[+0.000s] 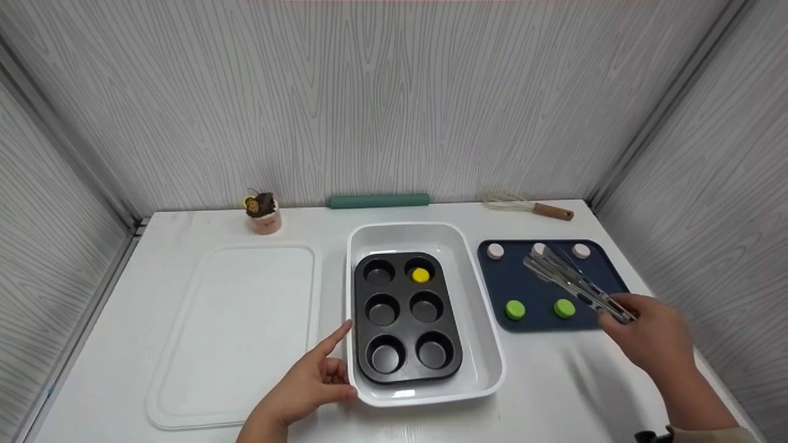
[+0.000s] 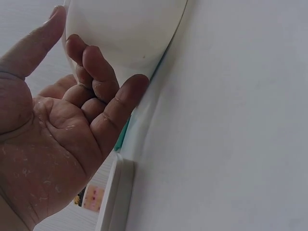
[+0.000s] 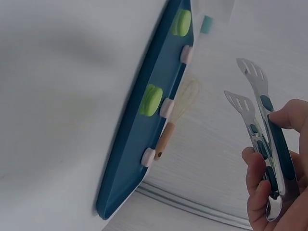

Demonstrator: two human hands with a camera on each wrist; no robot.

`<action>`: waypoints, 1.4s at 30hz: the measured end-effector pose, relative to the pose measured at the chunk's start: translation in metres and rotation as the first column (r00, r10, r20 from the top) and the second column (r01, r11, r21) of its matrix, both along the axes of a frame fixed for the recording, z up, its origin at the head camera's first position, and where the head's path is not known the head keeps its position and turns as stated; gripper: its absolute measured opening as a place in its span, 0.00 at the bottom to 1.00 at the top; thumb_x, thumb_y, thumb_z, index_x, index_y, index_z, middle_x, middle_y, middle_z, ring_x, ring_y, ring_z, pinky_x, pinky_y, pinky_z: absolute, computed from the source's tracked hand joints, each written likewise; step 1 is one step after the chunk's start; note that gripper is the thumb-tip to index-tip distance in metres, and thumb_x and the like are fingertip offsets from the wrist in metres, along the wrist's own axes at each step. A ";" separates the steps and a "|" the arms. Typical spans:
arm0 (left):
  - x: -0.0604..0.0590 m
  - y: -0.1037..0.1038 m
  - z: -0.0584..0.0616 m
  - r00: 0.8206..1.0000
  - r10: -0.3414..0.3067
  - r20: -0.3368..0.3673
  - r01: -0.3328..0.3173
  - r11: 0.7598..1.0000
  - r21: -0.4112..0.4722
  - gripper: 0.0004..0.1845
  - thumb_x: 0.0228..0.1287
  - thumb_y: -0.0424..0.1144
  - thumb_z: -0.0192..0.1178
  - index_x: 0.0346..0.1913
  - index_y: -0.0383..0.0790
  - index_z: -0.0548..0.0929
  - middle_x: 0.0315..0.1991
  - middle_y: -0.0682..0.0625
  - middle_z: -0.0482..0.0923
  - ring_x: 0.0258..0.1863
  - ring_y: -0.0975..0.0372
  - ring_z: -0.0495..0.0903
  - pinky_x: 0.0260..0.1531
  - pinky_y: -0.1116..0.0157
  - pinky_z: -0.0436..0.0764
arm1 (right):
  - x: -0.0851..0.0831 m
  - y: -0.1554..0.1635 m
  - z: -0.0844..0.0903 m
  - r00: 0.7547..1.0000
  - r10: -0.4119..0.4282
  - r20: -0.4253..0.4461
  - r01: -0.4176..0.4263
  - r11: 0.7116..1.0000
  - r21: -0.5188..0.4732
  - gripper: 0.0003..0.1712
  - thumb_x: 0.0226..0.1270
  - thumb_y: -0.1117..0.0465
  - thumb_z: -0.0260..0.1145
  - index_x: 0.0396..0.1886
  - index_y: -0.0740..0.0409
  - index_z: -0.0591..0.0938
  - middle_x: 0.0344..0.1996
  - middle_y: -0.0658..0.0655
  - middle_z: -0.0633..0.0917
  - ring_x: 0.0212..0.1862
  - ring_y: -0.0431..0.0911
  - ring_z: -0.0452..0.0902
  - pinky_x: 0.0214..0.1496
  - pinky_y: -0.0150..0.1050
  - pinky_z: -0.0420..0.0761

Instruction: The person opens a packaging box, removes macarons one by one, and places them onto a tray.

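While the left hand (image 1: 311, 384) steadies the white dish (image 1: 484, 320) at its near left corner, index finger straight along the wall and the other fingers loosely bent against it, the right hand (image 1: 652, 335) grips a pair of metal tongs (image 1: 575, 283) by the handle end. The tongs' blades stand slightly apart and hold nothing; they hang above the dark blue tray (image 1: 535, 289), near the middle of three pale pink discs (image 1: 538, 249) along its far edge. Two green discs (image 1: 515, 309) lie on the tray's near half. Inside the dish sits a black six-cup muffin tin (image 1: 403, 320), with one yellow disc (image 1: 420, 275) in its far right cup and five cups vacant.

The step in hand appears to be the reach for another disc to move from tray to tin. The next move likely calls for lowering the blades to either side of one disc, closing them squarely on its rim, and lifting cleanly so that it does not slip. A white board (image 1: 237, 332), a small pot (image 1: 265, 215), a green rolling pin (image 1: 378, 200) and a whisk (image 1: 529, 206) also lie on the bench (image 1: 554, 381).
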State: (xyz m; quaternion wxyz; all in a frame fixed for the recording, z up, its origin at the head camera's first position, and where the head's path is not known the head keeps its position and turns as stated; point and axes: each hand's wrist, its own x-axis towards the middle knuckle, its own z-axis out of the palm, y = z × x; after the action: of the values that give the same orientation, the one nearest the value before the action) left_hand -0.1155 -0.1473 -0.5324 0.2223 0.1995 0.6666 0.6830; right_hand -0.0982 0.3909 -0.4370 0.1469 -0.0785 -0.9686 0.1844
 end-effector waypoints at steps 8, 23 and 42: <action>0.001 0.000 -0.001 1.000 0.000 0.002 0.000 1.000 0.002 0.61 0.58 0.26 0.75 0.87 0.40 0.45 0.33 0.43 0.84 0.34 0.61 0.81 0.39 0.68 0.81 | -0.018 -0.032 0.009 0.994 0.081 -0.072 -0.082 0.997 -0.012 0.20 0.66 0.60 0.74 0.53 0.67 0.89 0.44 0.68 0.88 0.41 0.60 0.84 0.39 0.54 0.80; 0.001 0.000 -0.001 1.000 0.011 -0.013 -0.011 1.000 -0.006 0.61 0.57 0.26 0.75 0.87 0.39 0.46 0.32 0.45 0.84 0.33 0.62 0.81 0.38 0.69 0.81 | -0.051 -0.096 0.021 0.953 0.223 -0.203 -0.228 0.974 0.001 0.16 0.64 0.61 0.76 0.50 0.61 0.92 0.39 0.61 0.88 0.36 0.53 0.82 0.37 0.55 0.79; 0.000 0.000 -0.002 1.000 0.001 0.006 -0.001 0.999 0.035 0.62 0.57 0.26 0.76 0.87 0.39 0.45 0.32 0.45 0.84 0.33 0.62 0.81 0.38 0.68 0.81 | -0.075 -0.156 0.009 0.947 0.313 -0.077 -0.308 0.949 0.063 0.16 0.65 0.58 0.78 0.51 0.58 0.92 0.40 0.59 0.89 0.39 0.55 0.85 0.35 0.56 0.82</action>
State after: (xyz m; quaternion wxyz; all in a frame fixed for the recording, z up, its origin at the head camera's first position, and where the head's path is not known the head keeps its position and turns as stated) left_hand -0.1157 -0.1478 -0.5349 0.2207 0.2009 0.6539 0.6952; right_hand -0.1730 0.2350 -0.4282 0.1595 0.0867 -0.9660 0.1840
